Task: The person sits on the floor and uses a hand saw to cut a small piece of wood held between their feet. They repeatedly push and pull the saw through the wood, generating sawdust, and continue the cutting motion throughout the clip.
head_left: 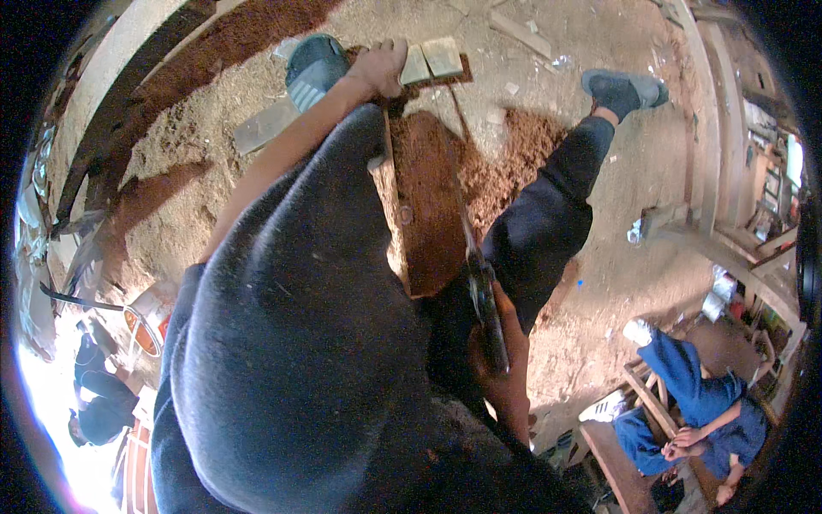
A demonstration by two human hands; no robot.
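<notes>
"As we look down from the head, the right hand (pixel 509 330) sits at four o'clock, and what a firm fist that is!"

"Wrapped round what, exactly?"

"The dark handle of a saw (pixel 490 324)! Fingers curled in snugly, no daylight to speak of between palm and grip. The thin blade runs up from it toward twelve o'clock."

"And the board (pixel 430 214)?"

"Just above centre, toward twelve, reddish-brown on its broad face with a paler edge along its nine o'clock side. The blade lies along its three o'clock side; whether the teeth touch the wood, I can't tell from this angle."

"Over to the left hand (pixel 377 68), then!"

"Right up at twelve, arm stretched long, planted by the board's far end. Fingers sit close together, spread only narrowly, tips pointing toward one o'clock. Whether they grip or merely press, I cannot tell; the undersides are hidden."

"Anything beside those fingertips?"

"Two pale wood pieces (pixel 434 58), side by side, just on their three o'clock side. A foot in a dark shoe (pixel 315 73) is close by at eleven, and reddish sawdust (pixel 535 141) lies heaped between one and two."

"And at four, farther out?"

"A seated co-worker (pixel 698 398) in blue, hands near the lap!"
</notes>
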